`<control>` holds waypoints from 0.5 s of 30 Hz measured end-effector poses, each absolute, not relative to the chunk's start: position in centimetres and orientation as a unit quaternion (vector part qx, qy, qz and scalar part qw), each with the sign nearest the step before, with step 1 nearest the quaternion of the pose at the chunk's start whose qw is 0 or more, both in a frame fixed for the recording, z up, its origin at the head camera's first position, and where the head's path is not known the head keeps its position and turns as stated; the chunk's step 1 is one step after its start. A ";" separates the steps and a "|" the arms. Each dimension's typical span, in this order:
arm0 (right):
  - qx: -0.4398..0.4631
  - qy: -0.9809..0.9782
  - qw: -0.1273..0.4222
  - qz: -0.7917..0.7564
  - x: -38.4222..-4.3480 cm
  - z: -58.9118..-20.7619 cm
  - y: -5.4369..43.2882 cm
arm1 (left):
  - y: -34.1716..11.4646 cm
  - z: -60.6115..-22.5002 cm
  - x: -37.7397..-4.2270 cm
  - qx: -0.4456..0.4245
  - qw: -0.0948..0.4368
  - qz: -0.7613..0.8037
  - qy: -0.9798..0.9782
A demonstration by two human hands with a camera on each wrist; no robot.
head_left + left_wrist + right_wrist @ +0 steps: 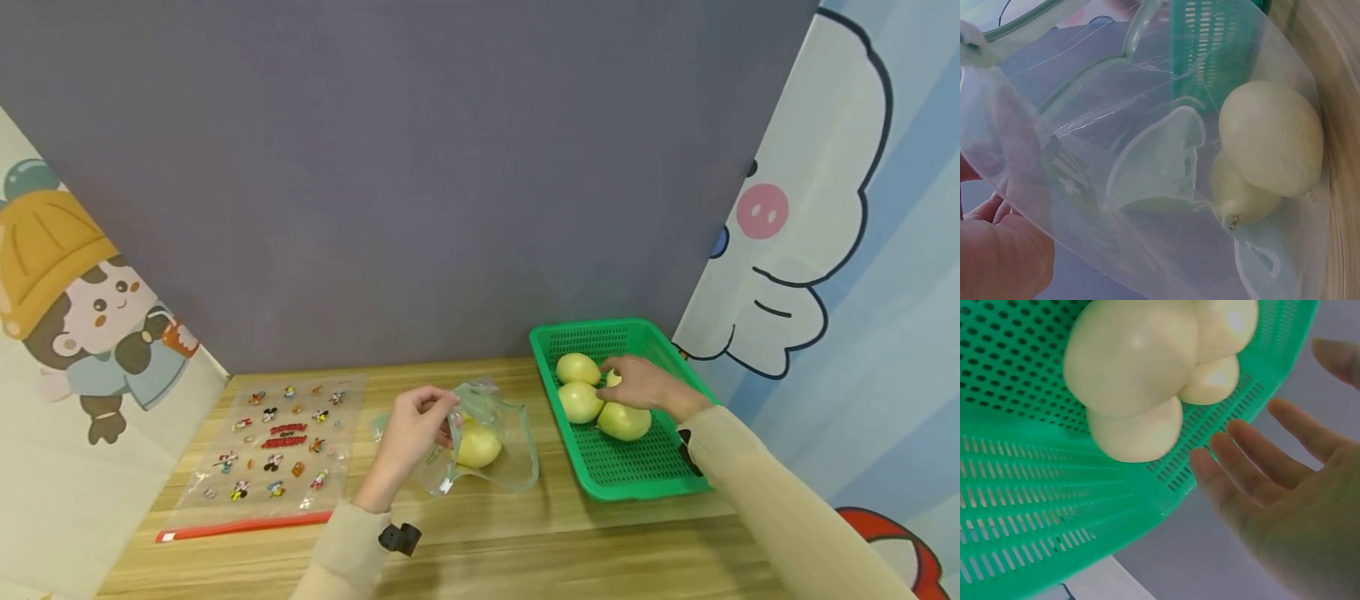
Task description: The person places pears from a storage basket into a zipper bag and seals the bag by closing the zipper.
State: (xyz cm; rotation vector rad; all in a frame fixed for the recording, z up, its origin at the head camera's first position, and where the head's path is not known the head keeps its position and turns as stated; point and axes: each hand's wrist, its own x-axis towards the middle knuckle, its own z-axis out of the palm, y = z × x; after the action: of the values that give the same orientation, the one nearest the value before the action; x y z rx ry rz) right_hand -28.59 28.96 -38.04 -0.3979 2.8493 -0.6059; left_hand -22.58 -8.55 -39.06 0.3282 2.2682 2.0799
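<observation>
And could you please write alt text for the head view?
A person's left hand pinches a clear plastic bag holding pale yellow-green fruit, while the right hand is over similar fruit in a green basket. To the left, a printed plastic bag with a red strip lies flat on the wooden table.

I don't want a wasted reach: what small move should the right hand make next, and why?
Probably curl the right hand around the fruit it partly covers in the green basket: it looks spread, gripping nothing, while the left hand holds the clear bag that contains other fruit.
</observation>
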 end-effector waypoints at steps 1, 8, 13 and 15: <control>-0.132 0.964 0.109 -0.204 -28.7 -38.2 29.0 | -8.6 -39.1 -22.6 0.106 0.023 0.672 0.733; -0.119 0.961 0.157 -0.196 -28.9 -39.0 29.5 | -8.6 -39.0 -22.4 0.107 0.021 0.671 0.733; -0.108 0.958 0.190 -0.187 -29.0 -39.5 29.8 | -8.6 -39.1 -22.3 0.108 0.016 0.669 0.735; -0.109 0.958 0.200 -0.175 -29.0 -39.6 29.8 | -8.5 -39.0 -22.3 0.108 0.016 0.670 0.734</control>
State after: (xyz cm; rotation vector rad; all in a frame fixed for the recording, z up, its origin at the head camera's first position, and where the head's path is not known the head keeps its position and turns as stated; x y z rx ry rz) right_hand -28.98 29.81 -39.63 -0.3037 2.6774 -0.4884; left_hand -22.26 -8.54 -39.03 0.3343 2.2837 2.0827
